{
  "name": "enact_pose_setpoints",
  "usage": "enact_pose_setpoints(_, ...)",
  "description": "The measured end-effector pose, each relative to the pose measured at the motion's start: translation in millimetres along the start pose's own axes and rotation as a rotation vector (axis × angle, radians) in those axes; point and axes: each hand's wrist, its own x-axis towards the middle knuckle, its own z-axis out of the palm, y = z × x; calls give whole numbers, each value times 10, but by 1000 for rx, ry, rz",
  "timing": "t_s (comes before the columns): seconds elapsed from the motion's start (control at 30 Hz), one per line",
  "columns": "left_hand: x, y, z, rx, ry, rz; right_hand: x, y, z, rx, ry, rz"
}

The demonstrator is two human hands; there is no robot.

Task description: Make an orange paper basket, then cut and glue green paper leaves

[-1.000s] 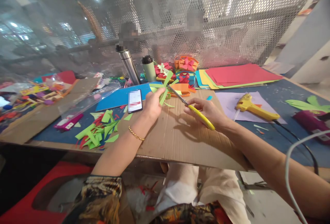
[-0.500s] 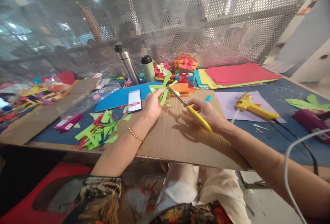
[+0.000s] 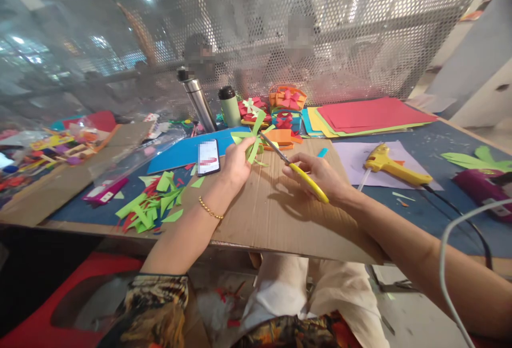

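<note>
My left hand (image 3: 237, 162) pinches a light green paper piece (image 3: 258, 124) with several strips spreading out from its middle. My right hand (image 3: 318, 177) is wrapped round yellow-handled scissors (image 3: 306, 181). The scissor blades point up and left, with their tips right beside the green paper; I cannot tell whether they touch it. Both hands are over a brown cardboard sheet (image 3: 272, 220). Behind the paper lies a folded orange paper piece (image 3: 280, 137). To the left of my left hand, a phone (image 3: 208, 157) rests with its screen lit.
Green and red paper scraps (image 3: 150, 206) lie left. A steel flask (image 3: 199, 103) and a green bottle (image 3: 229, 108) stand behind, near paper baskets (image 3: 287, 100). Coloured sheets (image 3: 376, 115) are stacked back right. A yellow glue gun (image 3: 394, 166) with its cord lies right, near a white cable (image 3: 443, 262).
Almost nothing differs. Both hands, the green paper and the scissors keep the same places; the view has shifted very slightly.
</note>
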Motion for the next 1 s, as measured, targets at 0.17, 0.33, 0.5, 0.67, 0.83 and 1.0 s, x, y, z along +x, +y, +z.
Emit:
enact_pose_setpoints(0.17, 1, -1, -1, 16, 3, 1, -3, -9, -5, -13, 2, -16)
enact_pose_setpoints(0.33, 24, -8, -16, 50, 6, 4, 10, 2, -9, -14, 8, -21)
enact_pose_setpoints(0.5, 42, -23, -35, 81, -5, -2, -27, -13, 16, -12, 11, -29)
enact_pose_setpoints(0.67, 46, -2, -12, 72, 23, 22, -27, -25, 3, 20, -24, 117)
enact_pose_setpoints(0.83, 67, 46, -14, 81, 40, 248, 195, 105, -307, -411, 263, 23)
enact_pose_setpoints(1.0, -15, 9, 3, 162, -36, 265, 309, 112, -612, -853, 367, 196)
